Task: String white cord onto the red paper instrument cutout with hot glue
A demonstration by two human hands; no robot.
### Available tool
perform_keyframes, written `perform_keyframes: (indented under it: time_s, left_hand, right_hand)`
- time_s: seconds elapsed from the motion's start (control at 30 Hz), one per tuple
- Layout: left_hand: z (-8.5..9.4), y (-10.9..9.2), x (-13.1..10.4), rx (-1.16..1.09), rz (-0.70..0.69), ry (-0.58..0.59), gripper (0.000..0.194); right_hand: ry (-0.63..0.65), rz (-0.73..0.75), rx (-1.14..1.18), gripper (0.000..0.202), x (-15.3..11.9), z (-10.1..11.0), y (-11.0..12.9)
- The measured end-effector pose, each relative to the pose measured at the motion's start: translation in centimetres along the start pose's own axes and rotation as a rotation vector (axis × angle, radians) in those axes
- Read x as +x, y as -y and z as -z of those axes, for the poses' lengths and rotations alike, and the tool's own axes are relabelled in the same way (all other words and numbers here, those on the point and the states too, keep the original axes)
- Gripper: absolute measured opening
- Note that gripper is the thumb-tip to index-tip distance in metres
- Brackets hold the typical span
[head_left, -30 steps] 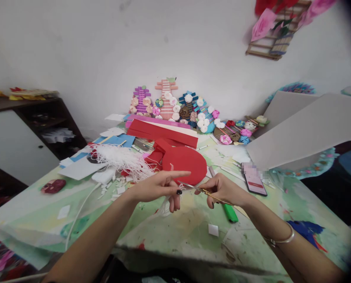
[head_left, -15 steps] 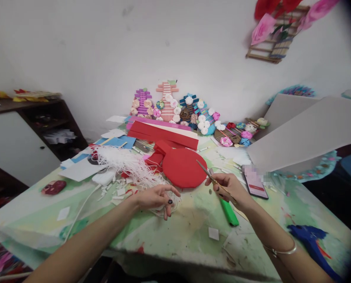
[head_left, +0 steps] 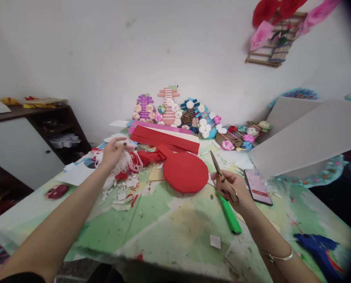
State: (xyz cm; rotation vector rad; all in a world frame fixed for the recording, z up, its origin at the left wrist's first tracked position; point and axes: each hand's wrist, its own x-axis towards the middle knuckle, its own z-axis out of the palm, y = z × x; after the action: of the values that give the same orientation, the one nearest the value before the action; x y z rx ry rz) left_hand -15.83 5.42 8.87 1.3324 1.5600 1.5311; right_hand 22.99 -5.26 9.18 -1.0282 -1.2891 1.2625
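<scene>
My left hand (head_left: 113, 151) is over the left part of the table, its fingers closed on a loose bundle of white string (head_left: 133, 161). Loops of the string hang down beside the fingers. My right hand (head_left: 230, 185) grips a pair of scissors (head_left: 215, 161) by the gold handles, blades pointing up and away from me. Between the hands lies a flat round red piece (head_left: 185, 173) with a red neck at its upper left. A green utility knife (head_left: 230, 217) rests just below my right hand.
White and red scraps (head_left: 125, 192) litter the table left of centre. Red strips (head_left: 165, 139) lie behind the round piece. A phone (head_left: 259, 188) is at the right, with a blue glue gun (head_left: 318, 247) nearer me. Several flower-decorated instrument shapes (head_left: 168, 108) lean against the wall.
My left hand has moved away and left, and the white string has gone with it from beside the red piece. The scissors in my right hand now point more upright.
</scene>
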Motion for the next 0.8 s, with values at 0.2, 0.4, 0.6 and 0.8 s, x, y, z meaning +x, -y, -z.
perform_keyframes:
  time_s: [0.2, 0.4, 0.6, 0.8]
  left_hand:
    - [-2.0, -4.5, -0.2, 0.042, -0.001, 0.168, 0.043]
    - [-7.6, -7.9, -8.8, -0.043, -0.295, 0.678, 0.056]
    - [-10.1, -8.3, -13.5, 0.14, -0.644, 0.455, 0.053]
    - [-10.5, -8.3, -15.2, 0.237, -0.73, 0.356, 0.048]
  right_hand:
    - [0.01, 0.013, 0.056, 0.044, -0.7, -1.1, 0.3]
    - [0.222, -0.057, 0.21, 0.052, -2.9, -3.9, -0.2]
    - [0.314, -0.012, 0.361, 0.056, -5.6, -7.0, -0.2]
    - [0.308, 0.021, 0.243, 0.055, -6.8, -7.9, -0.4]
